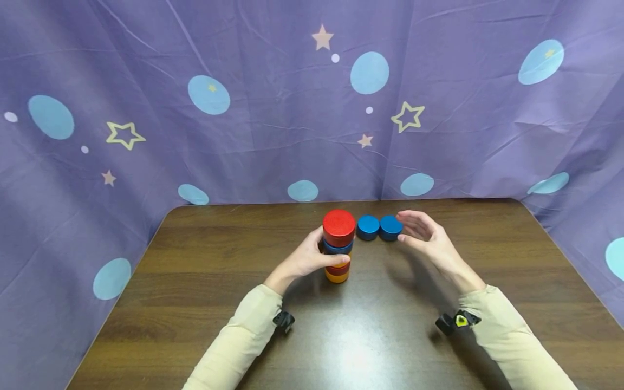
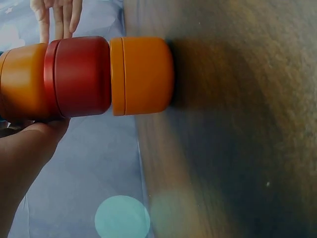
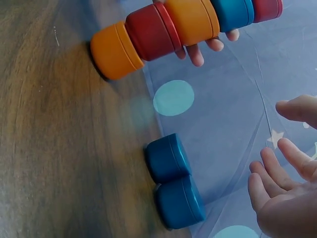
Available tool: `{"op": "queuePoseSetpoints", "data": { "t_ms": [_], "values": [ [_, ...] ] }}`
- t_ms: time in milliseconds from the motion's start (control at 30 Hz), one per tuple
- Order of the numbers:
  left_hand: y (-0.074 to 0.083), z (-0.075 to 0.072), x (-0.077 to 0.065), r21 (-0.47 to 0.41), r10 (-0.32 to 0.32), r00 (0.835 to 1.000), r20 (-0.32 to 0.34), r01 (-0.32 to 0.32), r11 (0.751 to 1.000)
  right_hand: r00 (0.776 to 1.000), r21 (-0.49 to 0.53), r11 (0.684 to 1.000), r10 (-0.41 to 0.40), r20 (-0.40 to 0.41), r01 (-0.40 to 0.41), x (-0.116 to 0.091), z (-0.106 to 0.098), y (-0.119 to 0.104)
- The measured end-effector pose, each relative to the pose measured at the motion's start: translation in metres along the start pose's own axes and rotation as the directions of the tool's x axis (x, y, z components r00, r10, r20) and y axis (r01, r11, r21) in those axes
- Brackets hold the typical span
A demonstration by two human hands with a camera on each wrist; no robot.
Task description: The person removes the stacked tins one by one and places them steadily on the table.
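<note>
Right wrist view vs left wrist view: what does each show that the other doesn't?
Right wrist only: the two loose blue cylinders side by side, the red top cylinder of the stack, and the thumb of the right hand.

Left wrist only: the wrist end of the left hand, at lower left.

Both: the stack's lower orange, red and orange cylinders, some fingers of the right hand, part of the left hand, the wooden table and the patterned curtain.
</note>
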State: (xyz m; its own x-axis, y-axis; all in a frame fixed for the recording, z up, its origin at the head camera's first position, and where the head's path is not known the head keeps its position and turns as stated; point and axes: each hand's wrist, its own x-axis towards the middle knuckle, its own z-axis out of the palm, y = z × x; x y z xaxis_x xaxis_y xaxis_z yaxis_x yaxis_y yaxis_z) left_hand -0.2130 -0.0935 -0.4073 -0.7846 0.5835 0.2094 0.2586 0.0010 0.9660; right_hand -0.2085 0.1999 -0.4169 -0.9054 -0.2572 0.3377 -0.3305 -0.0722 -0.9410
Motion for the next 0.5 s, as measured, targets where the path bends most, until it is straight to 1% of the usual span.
{"op": "queuePoseSetpoints", "data": {
  "t_ms": [100, 300, 500],
  "values": [
    [0.0, 0.0, 0.0, 0.009, -0.018, 1.0, -0.004, 0.018, 1.0, 1.0, 0.0, 1.0, 0.005, -0.002, -0.005, 0.0, 0.001, -0.001],
    [0.002, 0.001, 0.0, 0.039, -0.079, 0.997, -0.009, 0.079, 0.996, 1.0, 0.011, 1.0, 0.009, -0.005, -0.008, 0.002, 0.007, -0.003],
    [0.002, 0.001, 0.0, 0.037, -0.097, 0.995, -0.015, 0.098, 0.995, 1.0, 0.019, 1.0, -0.002, 0.015, 0.001, 0.005, 0.015, -0.004]
  ]
}}
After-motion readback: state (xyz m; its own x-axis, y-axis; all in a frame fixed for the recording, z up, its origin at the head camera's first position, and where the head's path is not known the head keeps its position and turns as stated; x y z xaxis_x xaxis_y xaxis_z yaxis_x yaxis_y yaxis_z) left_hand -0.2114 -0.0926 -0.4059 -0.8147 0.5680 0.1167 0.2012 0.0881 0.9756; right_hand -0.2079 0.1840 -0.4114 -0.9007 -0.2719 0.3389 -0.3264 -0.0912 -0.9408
